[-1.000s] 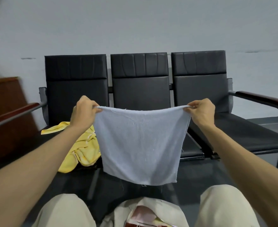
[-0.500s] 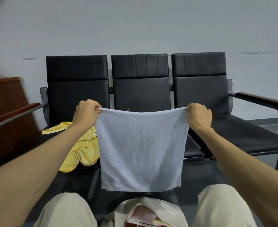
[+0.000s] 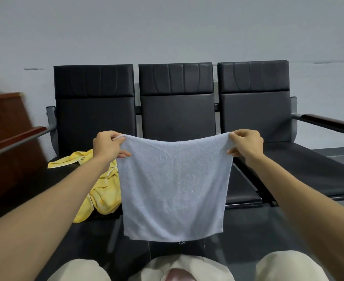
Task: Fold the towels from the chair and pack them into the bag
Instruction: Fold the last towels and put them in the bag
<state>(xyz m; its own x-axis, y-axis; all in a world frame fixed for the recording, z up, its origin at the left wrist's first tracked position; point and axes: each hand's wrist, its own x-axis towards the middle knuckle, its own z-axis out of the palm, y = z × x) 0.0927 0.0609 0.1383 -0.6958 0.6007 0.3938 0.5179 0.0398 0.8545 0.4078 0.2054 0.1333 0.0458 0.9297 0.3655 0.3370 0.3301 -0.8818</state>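
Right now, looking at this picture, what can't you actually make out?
- Bag: head view, cut off by the bottom edge; what is inside cannot be told.
- Yellow towel: partly behind the left forearm and the blue towel, so its full shape is hidden.
- Middle seat: mostly covered by the blue towel, which the left hand and right hand hold up.
- Wooden furniture at left: blurred and cut off by the edge.

Black three-seat bench [image 3: 288, 163] bears a yellow towel [image 3: 104, 191] (crumpled, left seat).
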